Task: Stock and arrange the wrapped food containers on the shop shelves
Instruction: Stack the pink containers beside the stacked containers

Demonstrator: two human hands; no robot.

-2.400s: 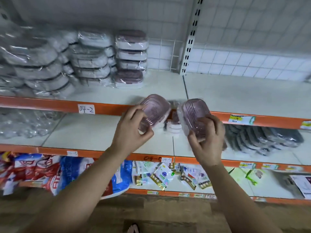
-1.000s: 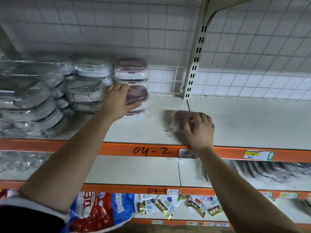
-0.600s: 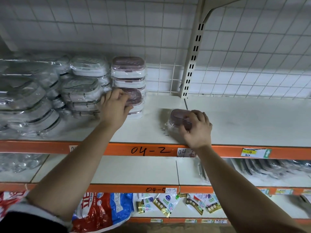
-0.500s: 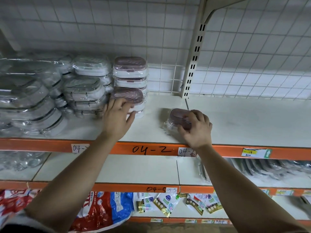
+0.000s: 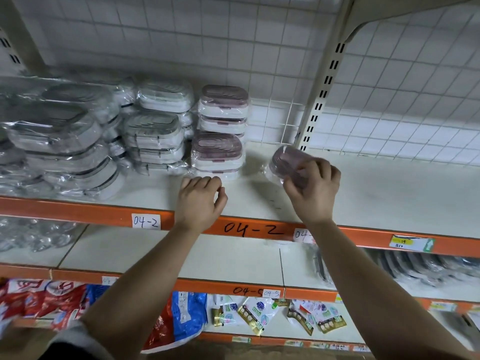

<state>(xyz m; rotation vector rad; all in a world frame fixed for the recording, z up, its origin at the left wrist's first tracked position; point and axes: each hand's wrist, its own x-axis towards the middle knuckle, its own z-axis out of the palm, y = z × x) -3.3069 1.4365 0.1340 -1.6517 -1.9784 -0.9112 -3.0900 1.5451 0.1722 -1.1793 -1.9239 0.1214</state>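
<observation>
Head view. Has let go of the pink-lidded container (image 5: 217, 152), set half a second ago on the front pile left of the slotted upright (image 5: 315, 113). Shows the left hand (image 5: 200, 201) drawn back toward the orange rail (image 5: 253, 229), left of the upright and nearer the camera, fingers loosely curled, thumb close to the forefinger, nothing between them. Leaves that container lying flat, lid up, wrap on, squarely over the one beneath, with the taller pink pile (image 5: 224, 110) behind, also left of the upright. Counts, by judgement, as one more container stocked.

Has also raised the second wrapped container (image 5: 288, 162) off the shelf (image 5: 389, 193), flat under the palm a moment ago. Grips it now in the right hand (image 5: 313, 188), fingers curled over the near side, just in front of the foot of the upright and a little left. Held tilted, lid turned up and leftward, smeared by motion; cannot tell the exact thumb placement under the film. Looks clear of the shelf board.

Suggests a carry under way rather than a rest: probably bound leftward from the upright, onto the front pile or beside it. Calls for levelling before setting down. Risks a slide on slick film over a narrow base. Farther left of the upright, grey-lidded containers (image 5: 153, 133) stacked in rows, not touched by either hand.
</observation>
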